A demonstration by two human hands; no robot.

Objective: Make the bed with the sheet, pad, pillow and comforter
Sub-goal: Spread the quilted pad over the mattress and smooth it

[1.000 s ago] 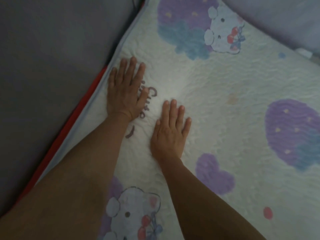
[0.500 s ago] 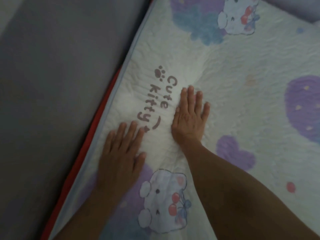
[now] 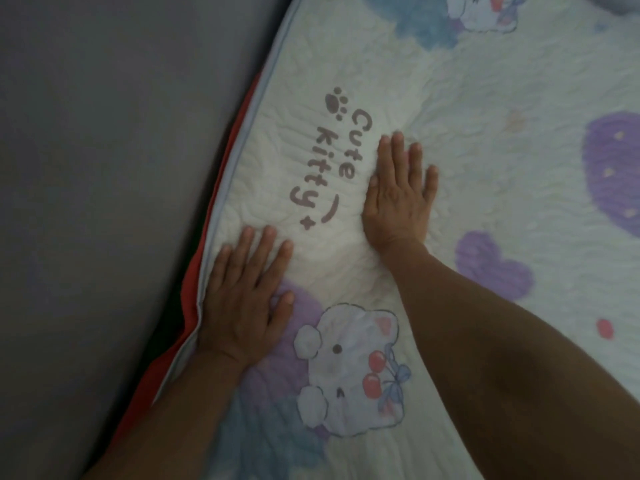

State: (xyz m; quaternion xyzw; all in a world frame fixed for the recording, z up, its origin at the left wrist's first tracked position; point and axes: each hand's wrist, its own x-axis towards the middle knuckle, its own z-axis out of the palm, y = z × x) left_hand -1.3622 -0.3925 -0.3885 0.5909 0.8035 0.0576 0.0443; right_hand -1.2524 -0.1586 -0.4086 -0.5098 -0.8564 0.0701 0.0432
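Pressing flat on the pad (image 3: 467, 140), both hands were spread wide, palms down, holding nothing. Left hand (image 3: 244, 299) sat at about 7 o'clock of frame, right at the pad's pale blue edge binding (image 3: 239, 157), its heel touching the seam. Right hand (image 3: 401, 195) lay near centre, just beside the "Cute kitty" lettering (image 3: 329, 168). Since a second earlier the left hand had slid back from the 11 o'clock side down along the edge, uncovering the lettering; the right hand kept roughly the same spot on the pad. Red layer (image 3: 194, 282) showed under the binding from 7 to 10 o'clock; grey surface (image 3: 104, 168) beyond, probably wall or bed frame. Pad was laid over the bed, printed cat (image 3: 349, 368) at 6 o'clock. Judgement: smoothing pass along this edge, pad placement nearly done here. Pillow and comforter not in view, presumably still to come. Fabric looked soft, quilted, likely to ruck.
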